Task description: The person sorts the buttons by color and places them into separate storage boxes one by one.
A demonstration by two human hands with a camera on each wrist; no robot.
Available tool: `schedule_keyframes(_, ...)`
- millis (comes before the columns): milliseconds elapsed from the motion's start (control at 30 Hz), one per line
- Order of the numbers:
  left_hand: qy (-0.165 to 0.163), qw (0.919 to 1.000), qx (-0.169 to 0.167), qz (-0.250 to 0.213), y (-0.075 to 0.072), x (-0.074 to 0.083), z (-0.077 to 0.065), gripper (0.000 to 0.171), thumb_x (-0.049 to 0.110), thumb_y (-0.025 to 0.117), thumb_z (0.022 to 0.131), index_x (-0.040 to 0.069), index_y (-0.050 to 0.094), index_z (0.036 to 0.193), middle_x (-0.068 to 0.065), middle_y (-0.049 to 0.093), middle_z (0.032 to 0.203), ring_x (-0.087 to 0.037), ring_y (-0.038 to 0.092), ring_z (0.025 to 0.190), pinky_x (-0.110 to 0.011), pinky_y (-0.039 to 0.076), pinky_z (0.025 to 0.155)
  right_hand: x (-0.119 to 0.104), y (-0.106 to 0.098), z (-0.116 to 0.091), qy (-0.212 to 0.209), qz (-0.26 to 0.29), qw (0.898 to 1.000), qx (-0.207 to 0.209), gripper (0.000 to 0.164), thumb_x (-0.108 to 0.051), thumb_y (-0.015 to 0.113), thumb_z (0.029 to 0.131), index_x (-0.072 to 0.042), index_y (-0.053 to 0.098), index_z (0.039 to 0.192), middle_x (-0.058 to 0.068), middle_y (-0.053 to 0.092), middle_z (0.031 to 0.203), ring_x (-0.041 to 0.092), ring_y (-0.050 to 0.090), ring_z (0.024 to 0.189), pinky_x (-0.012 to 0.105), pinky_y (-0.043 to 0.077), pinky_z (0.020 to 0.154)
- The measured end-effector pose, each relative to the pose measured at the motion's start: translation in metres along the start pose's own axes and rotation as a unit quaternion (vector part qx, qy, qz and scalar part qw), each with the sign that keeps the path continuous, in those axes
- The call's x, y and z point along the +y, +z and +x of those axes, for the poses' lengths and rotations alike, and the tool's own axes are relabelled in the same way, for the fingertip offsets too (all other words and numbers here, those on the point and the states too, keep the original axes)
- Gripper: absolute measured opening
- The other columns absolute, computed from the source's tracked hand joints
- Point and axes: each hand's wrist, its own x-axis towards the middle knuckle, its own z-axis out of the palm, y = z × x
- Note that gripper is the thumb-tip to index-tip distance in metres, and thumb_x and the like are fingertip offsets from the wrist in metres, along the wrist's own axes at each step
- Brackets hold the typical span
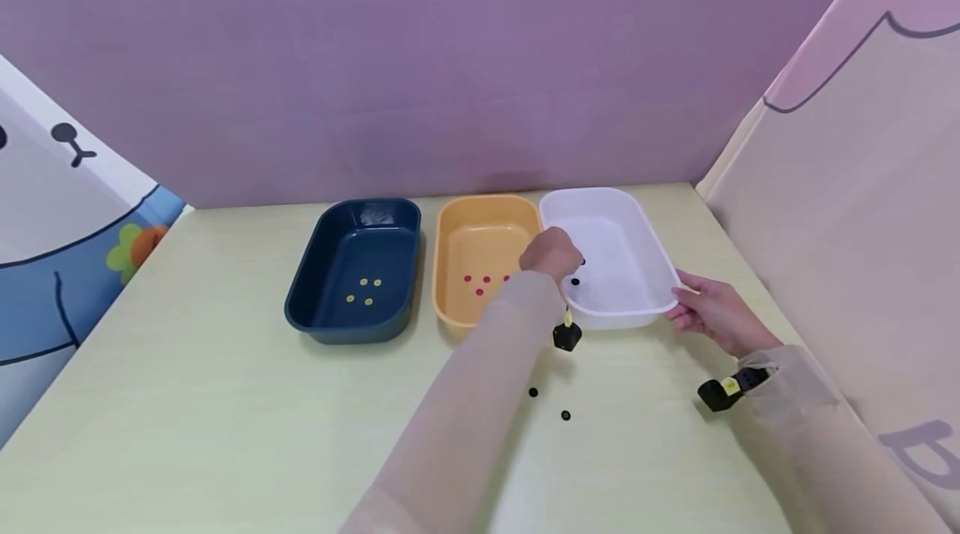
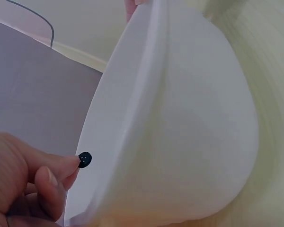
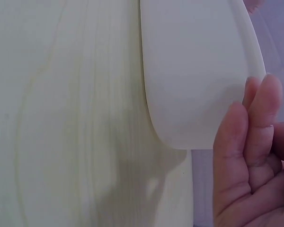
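Note:
In the left wrist view my left hand [image 2: 28,179] pinches a small black button [image 2: 85,159] between thumb and forefinger. In the head view this left hand [image 1: 552,253] hangs over the near left part of the white tray [image 1: 611,247], beside the orange tray. A black button [image 1: 575,281] shows inside the white tray near that hand. My right hand [image 1: 712,313] grips the white tray's near right corner, thumb at the rim and fingers under it on the outside. The right wrist view has those fingers [image 3: 232,142] against the tray's outer wall [image 3: 199,80].
Two black buttons [image 1: 533,392] [image 1: 566,415] lie on the wooden table [image 1: 225,401] in front of the trays. Several yellow buttons [image 1: 368,301] lie in the dark blue tray [image 1: 352,334], and several red ones [image 1: 480,292] in the orange tray [image 1: 442,267]. A purple backdrop [image 1: 450,67] stands behind.

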Motion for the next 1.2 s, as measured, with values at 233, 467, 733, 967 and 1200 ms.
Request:
schedule_keyframes(233,0.021,0.9997,0.006,-0.013,0.003,0.000,-0.003,0.010,0.033,0.065,0.089,0.029,0.074,0.089,0.013,0.065,0.088,-0.010,0.055,0.075,-0.027,0.042,0.063,-0.001,0.001,-0.001,0.001,-0.002,1.000,0.001,0.056,-0.004,0.035,0.102,0.010,0.005,0.147,-0.004,0.064,0.070,0.003,0.059,0.058,0.018,0.051,0.060)
schedule_keyframes(467,0.051,0.9986,0.013,-0.010,-0.003,-0.006,-0.004,0.010,0.036,0.065,0.090,0.031,0.073,0.089,0.015,0.064,0.089,-0.008,0.056,0.081,-0.027,0.042,0.065,0.000,0.004,0.003,-0.004,-0.014,1.000,-0.003,0.055,-0.005,0.036,0.103,0.010,0.007,0.147,-0.004,0.063,0.071,0.003,0.058,0.058,0.019,0.051,0.060)
schedule_keyframes(733,0.135,0.9895,-0.005,0.051,-0.022,-0.006,-0.026,0.010,0.038,0.067,0.089,0.029,0.068,0.090,0.014,0.062,0.088,-0.009,0.055,0.081,-0.028,0.042,0.066,0.003,-0.001,0.001,-0.005,-0.017,1.000,0.005,0.056,-0.006,0.035,0.103,0.010,0.005,0.147,-0.005,0.064,0.071,0.004,0.060,0.059,0.020,0.052,0.062)
schedule_keyframes(967,0.267,0.9578,-0.104,-0.019,-0.032,-0.017,-0.057,0.012,0.031,0.068,0.090,0.021,0.073,0.095,0.005,0.064,0.081,-0.010,0.055,0.070,-0.024,0.041,0.064,0.003,-0.004,0.001,-0.003,0.017,1.000,0.004,0.056,-0.005,0.036,0.103,0.009,0.004,0.147,-0.003,0.064,0.070,0.005,0.060,0.058,0.020,0.052,0.061)
schedule_keyframes(1200,0.301,0.9234,-0.230,-0.059,-0.022,-0.049,-0.082,0.013,0.026,0.065,0.093,0.016,0.072,0.096,-0.001,0.061,0.067,-0.017,0.057,0.065,-0.022,0.041,0.064,0.003,-0.001,0.002,0.004,0.038,0.999,-0.003,0.057,-0.006,0.036,0.103,0.007,0.003,0.148,-0.001,0.064,0.071,0.006,0.060,0.058,0.021,0.053,0.062)
